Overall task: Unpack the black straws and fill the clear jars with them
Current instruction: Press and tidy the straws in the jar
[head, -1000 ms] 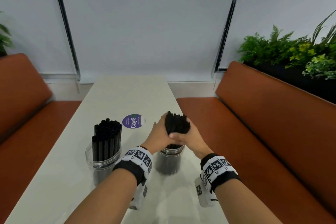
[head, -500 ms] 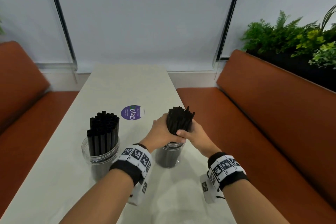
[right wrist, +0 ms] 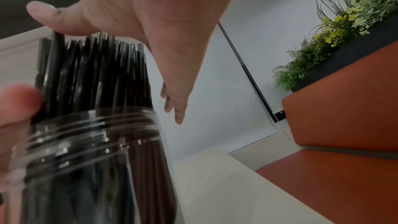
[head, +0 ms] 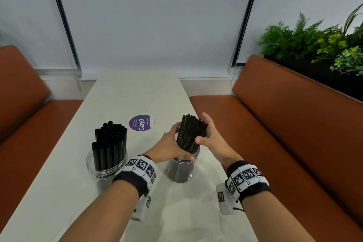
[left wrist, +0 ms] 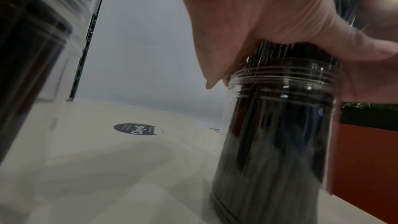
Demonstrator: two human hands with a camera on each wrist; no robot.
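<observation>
Two clear jars stand on the pale table. The left jar (head: 107,167) holds thick black straws (head: 111,141). The right jar (head: 182,171) (left wrist: 275,142) (right wrist: 86,159) holds a bundle of thin black straws (head: 193,133) (right wrist: 92,74) that sticks out well above its rim. My left hand (head: 170,145) (left wrist: 280,14) grips this bundle just above the rim, thumb across the front. My right hand (head: 211,136) (right wrist: 150,14) is open on the bundle's right side, fingers straight, thumb touching the straw tops.
A round purple sticker (head: 141,124) (left wrist: 135,129) lies on the table (head: 137,92) behind the jars. Orange benches (head: 284,124) run along both sides. A planter with green plants (head: 324,45) sits behind the right bench. A grey wall closes the far end.
My right hand has let go of the thin straw bundle and opened beside it. My left hand keeps its grip. The bundle now fans out slightly at its top.
</observation>
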